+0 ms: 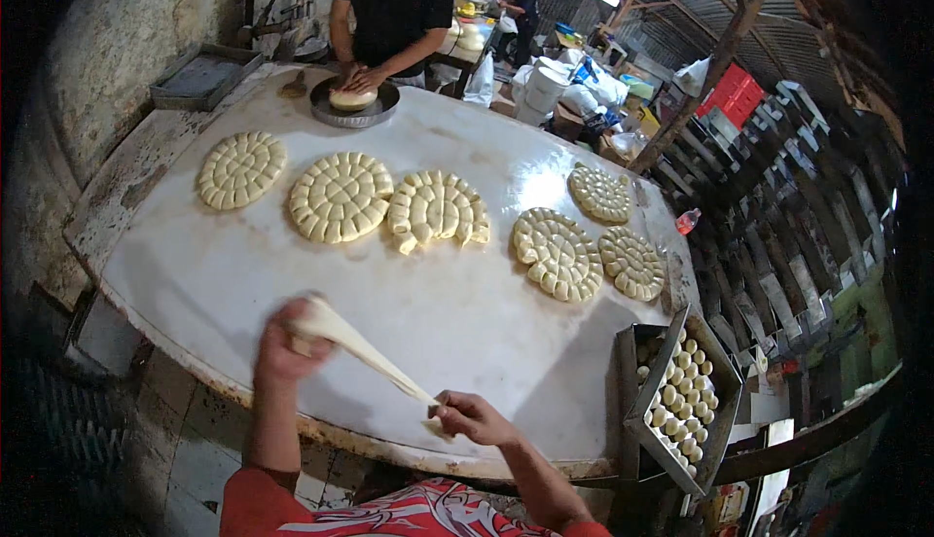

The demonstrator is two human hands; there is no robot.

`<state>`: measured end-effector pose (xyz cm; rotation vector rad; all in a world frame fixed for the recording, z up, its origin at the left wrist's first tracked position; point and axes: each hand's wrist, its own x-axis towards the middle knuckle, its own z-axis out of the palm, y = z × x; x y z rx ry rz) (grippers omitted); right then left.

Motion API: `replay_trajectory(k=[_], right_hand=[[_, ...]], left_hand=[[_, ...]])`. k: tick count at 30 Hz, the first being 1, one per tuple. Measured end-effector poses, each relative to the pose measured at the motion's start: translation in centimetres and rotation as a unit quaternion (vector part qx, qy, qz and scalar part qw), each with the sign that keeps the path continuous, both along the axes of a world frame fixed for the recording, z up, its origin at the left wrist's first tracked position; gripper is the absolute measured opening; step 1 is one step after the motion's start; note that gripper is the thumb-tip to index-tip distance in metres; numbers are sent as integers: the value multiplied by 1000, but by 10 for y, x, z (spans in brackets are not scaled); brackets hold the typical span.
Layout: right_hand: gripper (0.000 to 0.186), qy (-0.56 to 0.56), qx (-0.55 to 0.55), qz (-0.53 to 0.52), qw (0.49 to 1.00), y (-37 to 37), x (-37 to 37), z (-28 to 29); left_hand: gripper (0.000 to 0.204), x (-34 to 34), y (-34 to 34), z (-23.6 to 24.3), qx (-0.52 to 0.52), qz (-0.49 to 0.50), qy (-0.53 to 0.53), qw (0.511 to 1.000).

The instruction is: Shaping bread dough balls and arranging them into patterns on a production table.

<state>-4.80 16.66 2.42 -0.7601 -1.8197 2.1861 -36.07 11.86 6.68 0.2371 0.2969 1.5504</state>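
A long strip of pale dough (375, 354) is stretched slantwise above the near part of the table (243, 279). My left hand (277, 347), blurred by motion, is closed on its thicker upper end. Lower and to the right, my right hand (477, 417) pinches the thin end, and a short bit of dough hangs below those fingers. Beyond my hands lie flat dough rounds cut into small segments: a left one (242, 170), a middle one (341, 198) and a partly ringed one (438, 211). Three more rounds (559, 255) sit close together at the right.
At the table's right edge a tilted metal tray (725, 422) holds many dough balls (686, 391), resting on another tray. Across the table a person (394, 2) presses dough in a round pan (355, 120). A rectangular tray (204, 78) stands far left; a bottle (688, 221) stands right.
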Motion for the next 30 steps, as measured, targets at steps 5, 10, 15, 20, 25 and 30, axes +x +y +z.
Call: replay_trajectory(k=[5, 10, 15, 20, 25, 30], right_hand=[[22, -188, 47, -124, 973, 69, -23, 59], [41, -95, 614, -271, 735, 124, -48, 38], [68, 65, 318, -32, 945, 14, -46, 3], [28, -101, 137, 13, 985, -44, 65, 4], [25, -135, 165, 147, 966, -31, 204, 32], [35, 150, -39, -172, 973, 10, 267, -32]], left_hand=[[28, -103, -60, 47, 306, 249, 114, 912], [35, -52, -66, 2, -260, 404, 462, 745], [28, 95, -60, -45, 56, 16, 756, 652], [34, 156, -58, -40, 62, -312, 578, 751], [31, 132, -67, -11, 56, -292, 623, 724], [40, 132, -32, -43, -93, -194, 741, 636]])
